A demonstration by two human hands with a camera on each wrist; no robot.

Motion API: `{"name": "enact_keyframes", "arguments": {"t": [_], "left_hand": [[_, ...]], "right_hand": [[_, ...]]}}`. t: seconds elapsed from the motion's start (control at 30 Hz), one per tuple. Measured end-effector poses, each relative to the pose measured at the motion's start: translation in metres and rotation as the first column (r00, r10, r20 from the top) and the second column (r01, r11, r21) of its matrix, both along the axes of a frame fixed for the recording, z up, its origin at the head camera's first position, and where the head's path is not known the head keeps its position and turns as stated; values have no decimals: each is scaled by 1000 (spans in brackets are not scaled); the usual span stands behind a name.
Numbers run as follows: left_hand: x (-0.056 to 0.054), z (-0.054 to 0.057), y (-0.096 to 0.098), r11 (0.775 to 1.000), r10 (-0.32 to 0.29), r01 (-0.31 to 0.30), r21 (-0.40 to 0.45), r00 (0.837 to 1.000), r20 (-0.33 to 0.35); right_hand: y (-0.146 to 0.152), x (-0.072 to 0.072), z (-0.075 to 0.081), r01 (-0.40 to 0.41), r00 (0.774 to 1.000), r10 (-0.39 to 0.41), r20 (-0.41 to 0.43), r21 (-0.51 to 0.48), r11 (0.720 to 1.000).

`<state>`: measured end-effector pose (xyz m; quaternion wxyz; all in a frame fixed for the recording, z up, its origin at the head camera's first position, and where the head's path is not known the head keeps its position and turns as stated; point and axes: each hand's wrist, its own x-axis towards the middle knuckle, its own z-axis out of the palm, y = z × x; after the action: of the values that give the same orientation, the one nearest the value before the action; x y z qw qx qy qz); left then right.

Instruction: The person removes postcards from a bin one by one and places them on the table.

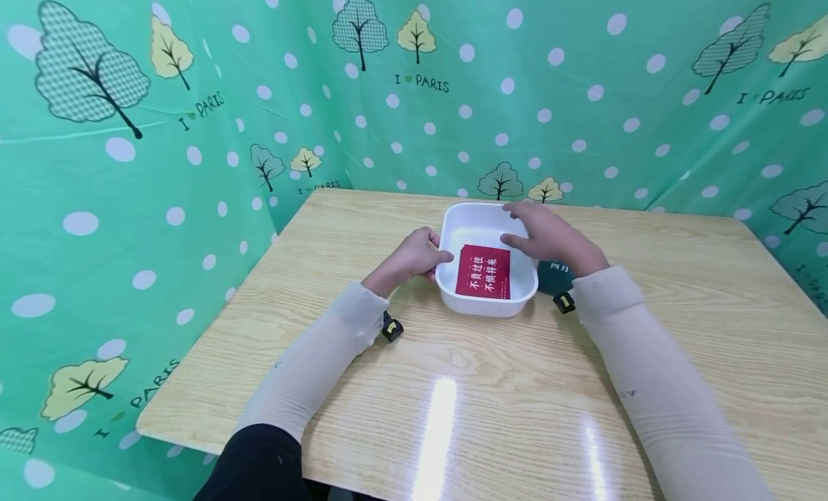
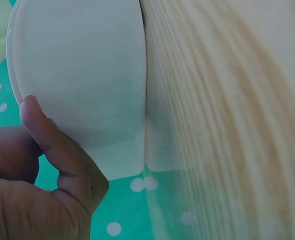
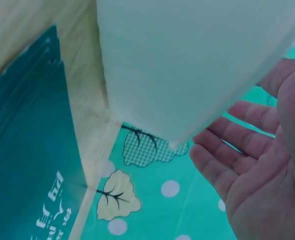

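Observation:
A white plastic basin (image 1: 489, 308) with rounded corners stands on the table, a red card (image 1: 484, 272) with white characters lying inside it. My left hand (image 1: 414, 255) pinches the basin's left rim, thumb over the edge and fingers outside; in the left wrist view, fingers (image 2: 62, 150) bend against the outer wall. My right hand (image 1: 550, 233) hovers at the right rim, thumb and fingers spread with nothing held. The right wrist view has its fingers (image 3: 237, 145) loosely extended beside the rim. Right of the basin are teal cards (image 3: 32, 145) with white characters, partly hidden by that hand from above.
The pale wooden table (image 1: 362, 371) extends around the basin. A green curtain (image 1: 414, 91) with dots and trees hangs behind it and along the left. Black straps with small buckles show at both wrists.

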<state>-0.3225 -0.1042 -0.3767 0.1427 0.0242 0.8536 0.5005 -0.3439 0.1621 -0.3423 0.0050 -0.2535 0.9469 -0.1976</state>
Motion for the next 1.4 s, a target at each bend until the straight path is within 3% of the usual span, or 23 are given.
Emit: {"name": "enact_keyframes", "arguments": {"t": [0.3, 0.57, 0.83, 1.1, 1.4], "left_hand": [[-1, 0, -1, 1000, -16, 16, 17, 1000, 13], [-2, -1, -3, 999, -25, 25, 21, 1000, 10], [-2, -2, -2, 1000, -25, 25, 16, 1000, -6], [-1, -1, -3, 1000, -25, 25, 11, 1000, -9], [-3, -2, -3, 1000, -21, 21, 10, 1000, -2]], "right_hand": [[-14, 6, -5, -40, 997, 37, 71, 38, 998], [-30, 6, -21, -66, 989, 40, 140, 184, 981], [-33, 8, -27, -65, 990, 28, 138, 271, 960], [-36, 11, -29, -74, 993, 33, 110, 395, 916], [-37, 10, -28, -57, 995, 23, 96, 366, 929]]}}
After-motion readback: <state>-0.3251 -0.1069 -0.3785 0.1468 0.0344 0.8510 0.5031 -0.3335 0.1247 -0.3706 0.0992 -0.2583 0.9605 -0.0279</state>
